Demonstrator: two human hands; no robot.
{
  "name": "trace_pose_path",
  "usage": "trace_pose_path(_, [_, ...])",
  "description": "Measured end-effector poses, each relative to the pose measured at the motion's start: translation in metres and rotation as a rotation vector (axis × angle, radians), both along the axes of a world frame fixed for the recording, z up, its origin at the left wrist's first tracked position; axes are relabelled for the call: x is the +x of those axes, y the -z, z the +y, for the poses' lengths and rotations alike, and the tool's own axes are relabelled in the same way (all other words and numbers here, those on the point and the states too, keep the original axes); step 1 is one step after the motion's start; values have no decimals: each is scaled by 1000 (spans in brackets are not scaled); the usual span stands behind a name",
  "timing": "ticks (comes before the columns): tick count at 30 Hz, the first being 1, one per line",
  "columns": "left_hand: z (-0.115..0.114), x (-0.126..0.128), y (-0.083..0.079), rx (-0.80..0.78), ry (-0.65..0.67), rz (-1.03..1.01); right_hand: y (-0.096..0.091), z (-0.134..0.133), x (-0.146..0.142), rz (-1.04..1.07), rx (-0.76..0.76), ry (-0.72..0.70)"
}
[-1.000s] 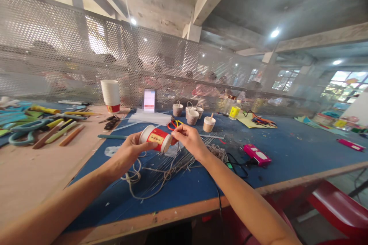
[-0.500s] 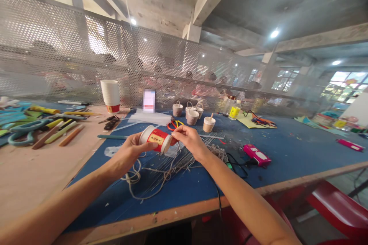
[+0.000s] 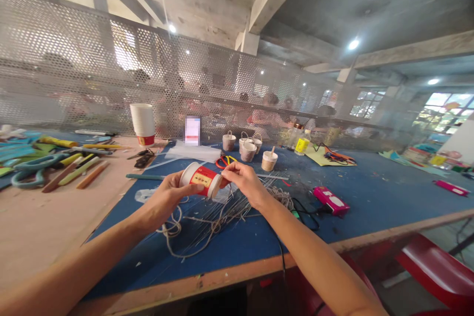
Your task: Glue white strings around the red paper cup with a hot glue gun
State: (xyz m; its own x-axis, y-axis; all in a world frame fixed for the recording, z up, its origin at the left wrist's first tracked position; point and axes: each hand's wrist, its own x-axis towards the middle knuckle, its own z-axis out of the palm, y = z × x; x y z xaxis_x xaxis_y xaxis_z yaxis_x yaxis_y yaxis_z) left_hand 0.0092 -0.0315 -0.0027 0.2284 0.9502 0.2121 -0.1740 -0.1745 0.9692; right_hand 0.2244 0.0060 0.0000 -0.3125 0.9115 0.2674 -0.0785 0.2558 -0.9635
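Over the blue-topped desk (image 3: 385,180), the left hand (image 3: 167,193) grips a sideways white paper cup with a red band (image 3: 202,177); the right hand (image 3: 244,183) is at its right end, fingertips obscured, so I cannot tell that grip's state.

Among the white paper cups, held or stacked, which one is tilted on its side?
The paper cup held in the left hand: it lies nearly sideways, whereas the stacked cups stand upright.

A perforated screen (image 3: 85,69) lines the far edge of the blue table (image 3: 388,182) — concrete beams (image 3: 276,0) and lit lamps (image 3: 353,44) above, windows (image 3: 439,108) far right, a red seat (image 3: 437,266) near right.
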Motion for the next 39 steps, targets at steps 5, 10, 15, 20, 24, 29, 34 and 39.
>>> trace_pose_path(5, [0, 1, 0, -5, -11, -8, 1, 1, 0, 8, 6, -7])
trace_pose_path(10, [1, 0, 3, -7, 5, -17, 2, 2, 0, 12, 8, -12])
trace_pose_path(15, [1, 1, 1, -24, -3, -25, 2, 1, 0, 13, 1, -13])
trace_pose_path(20, [0, 2, 0, -30, 8, -37, -1, -2, 1, -3, 2, -9])
trace_pose_path(24, [1, 1, 2, -28, 1, -32, -1, -2, 1, -15, -3, -5])
trace_pose_path(29, [2, 0, 3, -11, 9, -31, -1, -2, 1, -15, -8, -7])
trace_pose_path(34, [2, 0, 3, -7, 19, -28, -3, -3, 1, -17, -13, -7])
trace_pose_path(39, [-2, 2, -2, -11, 4, -6, -2, -3, 1, 0, -25, -17])
